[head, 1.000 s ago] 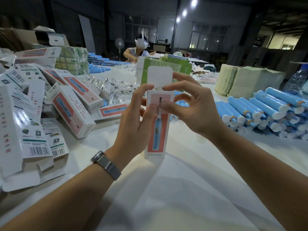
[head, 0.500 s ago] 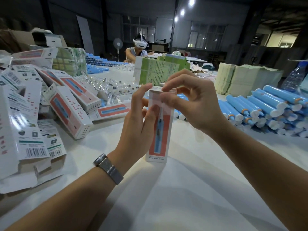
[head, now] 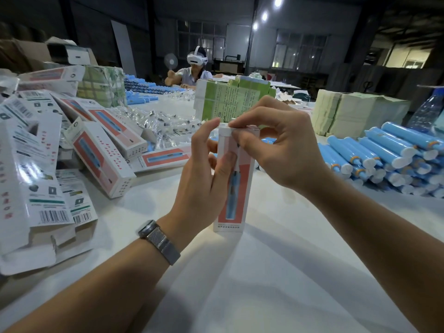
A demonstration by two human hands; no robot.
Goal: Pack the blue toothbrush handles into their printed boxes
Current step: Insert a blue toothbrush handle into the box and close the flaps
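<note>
While two hands [head: 240, 164] grip, one box [head: 236, 188] stands.

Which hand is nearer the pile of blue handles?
Right. The right hand pinches the top of the box, on the side of the blue handles; the left hand grips the box's far side.

a white table [head: 276, 272] is being lit from above by ceiling lights [head: 264, 16]. at its far end a person wearing a white headset [head: 197, 59] is being seen seated, with a small fan [head: 170, 60] standing just beside. a green printed carton [head: 230, 102] is being kept near the table's middle, and stacks of pale green sheets [head: 355, 111] are being kept to the right. clear plastic packets [head: 163, 126] are being left heaped behind. a plastic bottle [head: 427, 109] is being cut off by the right edge.
</note>
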